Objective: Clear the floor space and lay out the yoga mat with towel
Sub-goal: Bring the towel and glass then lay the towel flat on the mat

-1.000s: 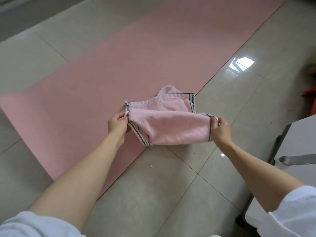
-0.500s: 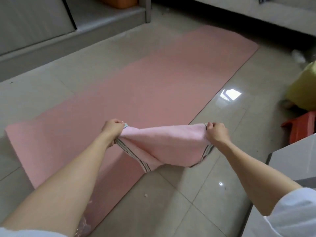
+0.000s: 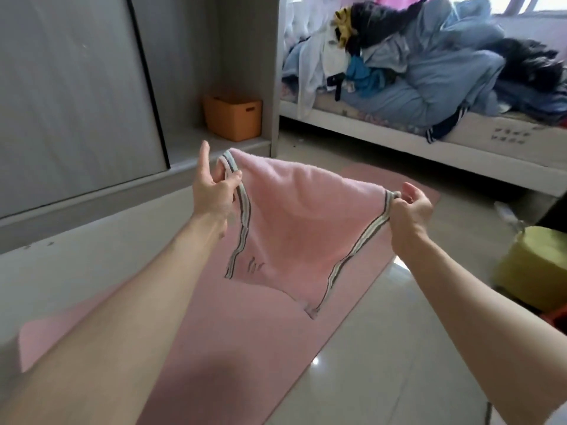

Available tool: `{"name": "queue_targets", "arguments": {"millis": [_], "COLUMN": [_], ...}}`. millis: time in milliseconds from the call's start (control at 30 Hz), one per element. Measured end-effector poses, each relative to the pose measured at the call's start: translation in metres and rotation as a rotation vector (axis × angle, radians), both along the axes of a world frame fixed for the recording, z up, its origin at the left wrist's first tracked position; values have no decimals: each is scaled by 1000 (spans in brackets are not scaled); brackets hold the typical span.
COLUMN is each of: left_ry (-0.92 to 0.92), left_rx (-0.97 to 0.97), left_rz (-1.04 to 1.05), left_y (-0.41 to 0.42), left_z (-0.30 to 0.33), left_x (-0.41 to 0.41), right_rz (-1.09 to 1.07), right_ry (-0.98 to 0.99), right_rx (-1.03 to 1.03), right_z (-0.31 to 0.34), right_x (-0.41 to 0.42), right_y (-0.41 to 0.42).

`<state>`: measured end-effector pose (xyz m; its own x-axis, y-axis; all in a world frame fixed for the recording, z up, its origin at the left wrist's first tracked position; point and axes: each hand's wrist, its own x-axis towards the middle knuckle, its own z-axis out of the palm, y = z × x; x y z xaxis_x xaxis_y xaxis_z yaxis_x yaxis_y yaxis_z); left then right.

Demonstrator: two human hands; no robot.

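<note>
Both hands, left hand (image 3: 214,191) and right hand (image 3: 409,210), pinch the pink towel's (image 3: 294,219) top corners above the unrolled yoga mat (image 3: 245,348) — spreading step, next lowering it flat.

Both hands have lifted the towel (image 3: 294,222) higher — it now hangs spread, no longer bunched.

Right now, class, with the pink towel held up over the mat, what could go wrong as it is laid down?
1. The towel hangs from two pinched corners, left hand and right hand; it may land creased or crooked.
2. The yoga mat runs diagonally, so the towel could spill onto the tiled floor.
</note>
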<state>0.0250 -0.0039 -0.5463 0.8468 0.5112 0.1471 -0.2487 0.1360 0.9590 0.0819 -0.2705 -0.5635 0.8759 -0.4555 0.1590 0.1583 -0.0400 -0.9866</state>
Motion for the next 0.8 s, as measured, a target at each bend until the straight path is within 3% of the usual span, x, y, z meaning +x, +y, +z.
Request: {"name": "queue_targets", "arguments": {"millis": [133, 267, 400, 533, 600, 667, 733, 800], "left_ry": [166, 485, 867, 1263, 1516, 1690, 1810, 1787], "left_rx": [266, 466, 662, 888, 813, 775, 802, 826], "left_rz": [247, 137, -119, -766, -1006, -1161, -1284, -1213], "left_y": [16, 24, 12, -1, 3, 10, 13, 11], "left_z": [-44, -128, -217, -292, -300, -303, -306, -311], "left_x": [-17, -55, -117, -177, -191, -196, -193, -187], "right_rz": [-10, 80, 298, 743, 926, 1122, 1222, 1168], "right_ry": [15, 246, 711, 1199, 1409, 1640, 1733, 1591], "right_rx": [-134, -291, -530, -1062, -1178, -1162, -1169, -1306], "right_z": [-47, -131, -224, -288, -297, -300, -302, -305], "right_x": [-17, -58, -121, -177, -193, -203, -204, -197], "right_y": [-16, -29, -44, -63, -69, -70, -67, -60]}}
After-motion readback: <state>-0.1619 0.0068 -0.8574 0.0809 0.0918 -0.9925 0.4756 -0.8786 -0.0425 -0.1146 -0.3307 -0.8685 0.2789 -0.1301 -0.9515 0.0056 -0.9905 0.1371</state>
